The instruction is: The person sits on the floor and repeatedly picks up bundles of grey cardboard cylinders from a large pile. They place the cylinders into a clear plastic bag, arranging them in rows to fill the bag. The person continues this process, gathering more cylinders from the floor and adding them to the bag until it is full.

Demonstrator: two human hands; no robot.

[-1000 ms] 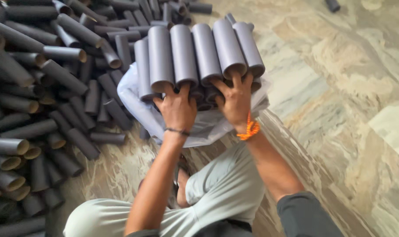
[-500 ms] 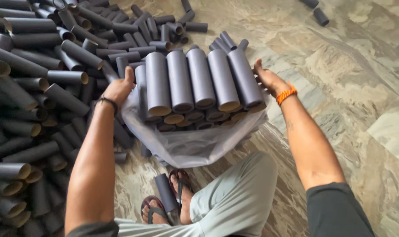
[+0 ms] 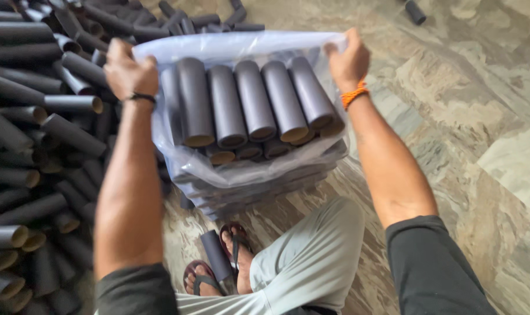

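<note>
A marbled stone floor (image 3: 480,116) in green-grey and cream fills the right side of the view. The left side is covered by a loose pile of dark grey tubes (image 3: 37,146) with brown cardboard ends, lying at all angles.

In the middle sits a clear plastic bag (image 3: 247,169), its mouth pulled up and stretched wide. The left hand (image 3: 128,70) is closed on the bag's rim at the left corner, and the right hand (image 3: 349,58) is closed on the rim at the right corner, so the film is taut between them. Inside the bag lies a bundle (image 3: 253,108) of the same tubes, packed side by side: 5 show in the top row, their open ends toward the camera, with more rows beneath them seen through the plastic. The bag rests on the floor just beside the pile.

A black band (image 3: 139,98) circles the left wrist and an orange one (image 3: 354,93) the right. Below, a bent leg in light trousers (image 3: 311,256) and a foot in a sandal (image 3: 237,245) show, with 1 single tube (image 3: 215,262) lying by the foot. Another tube (image 3: 415,11) lies alone far off on the floor.
</note>
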